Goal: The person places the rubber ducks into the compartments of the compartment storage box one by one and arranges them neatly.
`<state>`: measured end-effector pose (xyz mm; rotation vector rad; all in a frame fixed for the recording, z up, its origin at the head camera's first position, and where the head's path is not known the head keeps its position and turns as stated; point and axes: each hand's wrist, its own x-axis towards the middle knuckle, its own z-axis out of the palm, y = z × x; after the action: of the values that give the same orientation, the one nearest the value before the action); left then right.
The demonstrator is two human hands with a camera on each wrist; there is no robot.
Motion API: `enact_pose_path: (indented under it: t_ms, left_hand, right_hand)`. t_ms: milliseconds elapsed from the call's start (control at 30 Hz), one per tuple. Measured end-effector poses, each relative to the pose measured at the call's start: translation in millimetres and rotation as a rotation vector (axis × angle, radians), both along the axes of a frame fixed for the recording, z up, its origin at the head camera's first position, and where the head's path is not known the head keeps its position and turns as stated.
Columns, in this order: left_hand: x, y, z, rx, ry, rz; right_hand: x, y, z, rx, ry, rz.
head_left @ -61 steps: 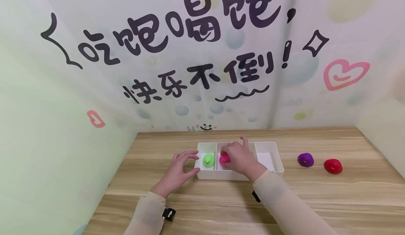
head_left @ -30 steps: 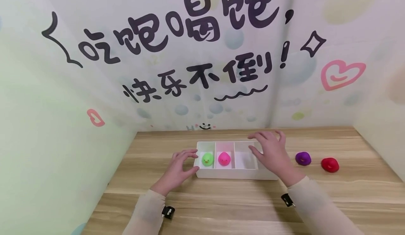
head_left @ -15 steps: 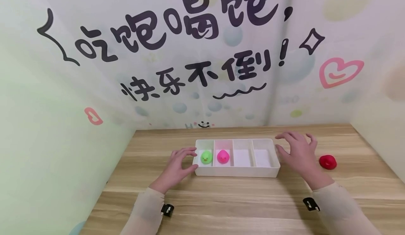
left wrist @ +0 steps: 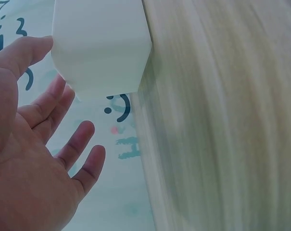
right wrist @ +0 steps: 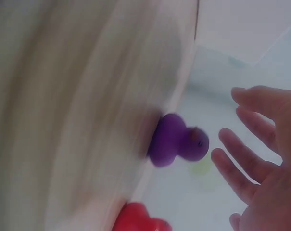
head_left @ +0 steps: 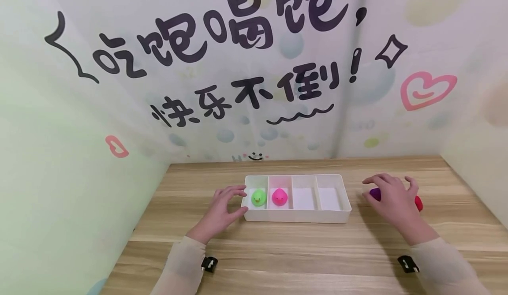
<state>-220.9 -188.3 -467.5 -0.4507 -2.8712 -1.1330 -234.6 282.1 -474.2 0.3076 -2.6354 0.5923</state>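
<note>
A white box [head_left: 297, 216] with several compartments in a row stands on the table. Its leftmost compartment holds a green toy duck [head_left: 259, 197]; a pink toy duck [head_left: 279, 197] sits in the one beside it. At the box's left end is my left hand [head_left: 218, 214], its thumb and fingertips against the wall and the other fingers relaxed. My right hand [head_left: 397, 204] hovers over a purple toy duck [right wrist: 169, 142], fingers spread and apart from it in the right wrist view. Part of the purple duck is hidden by the hand in the head view.
Just right of the purple duck, a red toy duck [head_left: 418, 203] is partly covered by my right hand. The wood-grain table [head_left: 293, 259] meets a printed cloth wall [head_left: 206, 140] at the back. Black straps with small devices sit at both wrists.
My right hand let go of the pink duck in the second compartment, moved right past the box, and came over the purple duck. The left hand stayed at the box's left end.
</note>
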Motion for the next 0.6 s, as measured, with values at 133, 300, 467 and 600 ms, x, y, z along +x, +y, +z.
enact_pose_path:
  t_ms: [133,300,467,600]
  left_hand:
    - [-0.9,0.2,-1.3,0.009,0.002,-0.002]
    - [-0.5,-0.6,-2.0,0.005,0.01,0.005]
    - [0.7,-0.8,-1.5,0.011,0.003,0.012]
    - [0.5,-0.1,-1.7,0.007,0.005,0.007]
  right_hand:
    - [1.2,10,-1.0,0.03,-0.025,-0.013]
    - [1.9,19,-2.5,0.067,-0.058,-0.035]
    - [2.8,23,-5.9,0.081,-0.105,-0.046]
    - [3.4,26,-7.9,0.079,-0.106,-0.047]
